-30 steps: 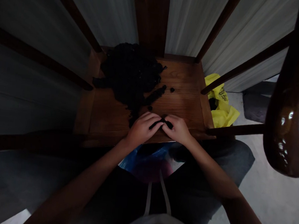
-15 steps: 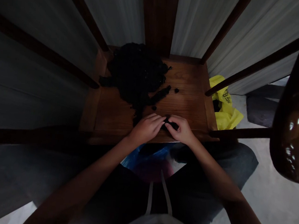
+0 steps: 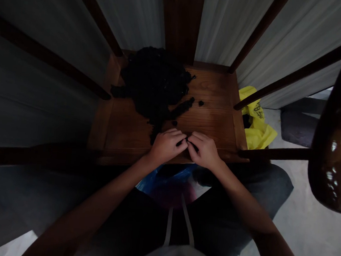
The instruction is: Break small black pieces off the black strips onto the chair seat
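Observation:
My left hand (image 3: 169,144) and my right hand (image 3: 204,149) meet fingertip to fingertip over the front of a wooden chair seat (image 3: 216,120). Both have their fingers closed in a pinch around a small black piece, of which only dark bits show between the fingers; its kind is too dark to make out. Left of centre on the seat lies a large heap of black, soft-looking material (image 3: 156,82). A ragged black strip (image 3: 182,108) sticks out from it toward the right. Two small black bits lie apart, one (image 3: 201,103) to the right and another (image 3: 174,123) just beyond my left hand.
Dark chair spindles (image 3: 254,35) and a thick glossy armrest (image 3: 330,159) surround the seat. A yellow plastic bag (image 3: 257,128) with dark lettering is on the floor at the right. Blue plastic (image 3: 172,176) shows below the seat's front edge, between my legs.
My fingers have drawn closer together and curled over the small black piece, hiding more of it. The right hand has turned knuckles up. The heap stays put.

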Demonstrator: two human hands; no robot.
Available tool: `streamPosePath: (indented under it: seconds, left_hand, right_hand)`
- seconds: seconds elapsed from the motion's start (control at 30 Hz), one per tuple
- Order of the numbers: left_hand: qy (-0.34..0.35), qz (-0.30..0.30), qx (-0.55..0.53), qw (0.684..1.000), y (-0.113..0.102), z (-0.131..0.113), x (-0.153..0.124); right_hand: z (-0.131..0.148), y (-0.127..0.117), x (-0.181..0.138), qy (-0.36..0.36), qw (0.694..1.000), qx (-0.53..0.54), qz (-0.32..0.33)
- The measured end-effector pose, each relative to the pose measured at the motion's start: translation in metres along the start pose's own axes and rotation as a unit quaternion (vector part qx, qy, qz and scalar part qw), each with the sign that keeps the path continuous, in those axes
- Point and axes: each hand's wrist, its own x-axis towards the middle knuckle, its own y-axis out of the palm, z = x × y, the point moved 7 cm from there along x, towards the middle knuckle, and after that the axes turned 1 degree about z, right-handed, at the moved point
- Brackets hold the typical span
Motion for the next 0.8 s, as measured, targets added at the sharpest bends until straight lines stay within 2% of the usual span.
streamPosePath:
  seconds: [0.1, 0.2, 0.27, 0.33, 0.4, 0.47, 0.57, 0.67, 0.8]
  left_hand:
    - [0.002, -0.008, -0.011, 1.0, 0.001, 0.001, -0.001]
    - [0.01, -0.017, -0.011, 1.0, 0.003, 0.001, -0.003]
    - [0.024, -0.02, -0.003, 1.0, 0.003, -0.001, -0.004]
    - [0.04, -0.015, 0.007, 0.999, 0.004, -0.003, -0.005]
    - [0.046, -0.008, 0.016, 0.999, 0.005, -0.004, -0.006]
    - [0.04, -0.002, 0.022, 0.999, 0.006, -0.004, -0.007]
    - [0.01, 0.007, 0.004, 1.0, 0.008, -0.001, -0.006]
    - [-0.038, -0.003, -0.078, 0.996, 0.005, 0.005, -0.005]
    - [-0.085, 0.005, -0.214, 0.973, 0.003, 0.012, -0.004]
  right_hand:
    - [-0.003, -0.001, 0.0, 0.041, 0.999, 0.029, 0.001]
    - [-0.012, 0.002, 0.0, 0.122, 0.987, 0.099, 0.019]
    - [-0.018, 0.01, -0.003, 0.183, 0.963, 0.185, 0.068]
    - [-0.021, 0.022, -0.007, 0.237, 0.924, 0.273, 0.125]
    - [-0.024, 0.027, -0.01, 0.263, 0.904, 0.309, 0.138]
    - [-0.025, 0.025, -0.009, 0.252, 0.92, 0.284, 0.095]
    - [-0.022, 0.021, -0.005, 0.2, 0.948, 0.244, 0.032]
    - [-0.017, 0.017, -0.001, 0.134, 0.963, 0.233, -0.018]
    - [-0.013, 0.011, 0.001, 0.077, 0.97, 0.223, -0.06]
